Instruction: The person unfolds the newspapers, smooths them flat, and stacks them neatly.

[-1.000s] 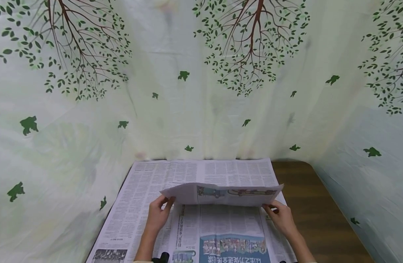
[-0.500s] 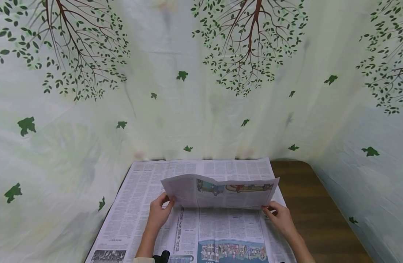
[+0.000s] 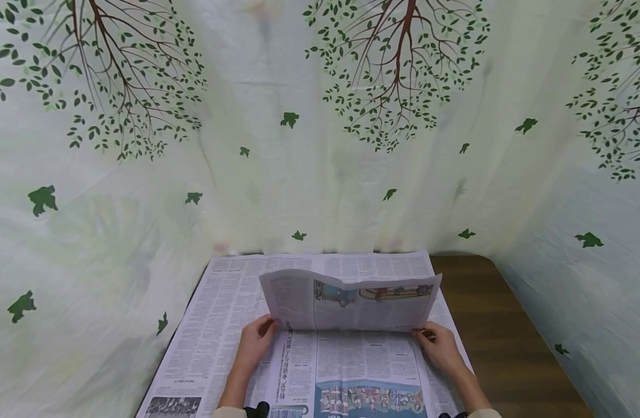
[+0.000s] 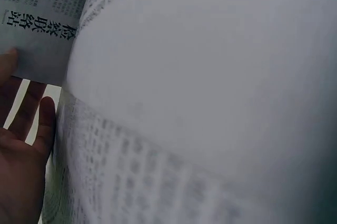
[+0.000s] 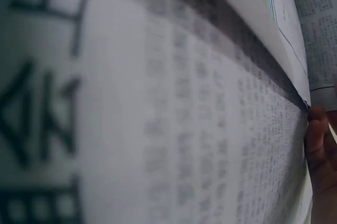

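Note:
A newspaper [image 3: 369,357] with a blue illustrated panel lies in front of me, its far part folded up into a raised flap [image 3: 294,299] with coloured cartoon pictures. My left hand [image 3: 255,342] pinches the fold's left end between thumb and fingers. At the right end of the same fold, my right hand [image 3: 440,345] pinches the paper. In the left wrist view the left hand [image 4: 23,145] shows at the left edge, thumb over the sheet and fingers behind it. The right wrist view has the right hand [image 5: 322,155] at the paper's edge, partly cut off.
Spread newspaper sheets [image 3: 194,342] cover most of the brown wooden table [image 3: 508,348], whose right strip is bare. A pale curtain [image 3: 320,186] printed with trees and green birds hangs behind and on both sides.
The flap has risen from a low, forward-leaning position to a more upright one, showing more of its face. Both hands have kept hold near the fold, the right one shifting slightly left.

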The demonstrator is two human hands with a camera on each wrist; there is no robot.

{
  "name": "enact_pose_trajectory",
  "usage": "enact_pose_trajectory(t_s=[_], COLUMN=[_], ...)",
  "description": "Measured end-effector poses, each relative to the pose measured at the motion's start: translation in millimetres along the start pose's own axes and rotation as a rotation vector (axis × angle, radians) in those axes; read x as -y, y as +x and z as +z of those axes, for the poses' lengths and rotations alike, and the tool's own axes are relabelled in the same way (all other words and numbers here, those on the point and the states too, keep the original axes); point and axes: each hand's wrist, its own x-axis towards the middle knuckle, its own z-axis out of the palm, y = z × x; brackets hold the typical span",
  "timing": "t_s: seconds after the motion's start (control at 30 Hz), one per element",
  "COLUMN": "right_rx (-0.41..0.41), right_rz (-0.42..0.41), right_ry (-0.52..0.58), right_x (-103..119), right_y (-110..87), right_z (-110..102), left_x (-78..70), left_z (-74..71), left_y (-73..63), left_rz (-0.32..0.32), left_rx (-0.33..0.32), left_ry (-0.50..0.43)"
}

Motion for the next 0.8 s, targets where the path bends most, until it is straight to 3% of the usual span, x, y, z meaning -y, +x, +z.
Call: enact_pose_trajectory(t_s=[0.23,0.43,0.8], right_rx=[0.018,-0.004,0.036], right_rz=[0.068,0.049,0.107], right_ry=[-0.037,-0.087,-0.152], right_x=[-7.7,-12.4,-4.9], right_y=[0.3,-0.3,8.1], right_z=[4.2,8.0,4.6], left_x=[9.7,10.7,8.3], left_z=[2.5,1.9,10.7], left_y=[0.3,1.2,5.7], left_rz=[-0.028,-0.051,0.001], left_rx=[-0.002,-0.008,-0.031], left_ry=[0.063,0.088,0.199])
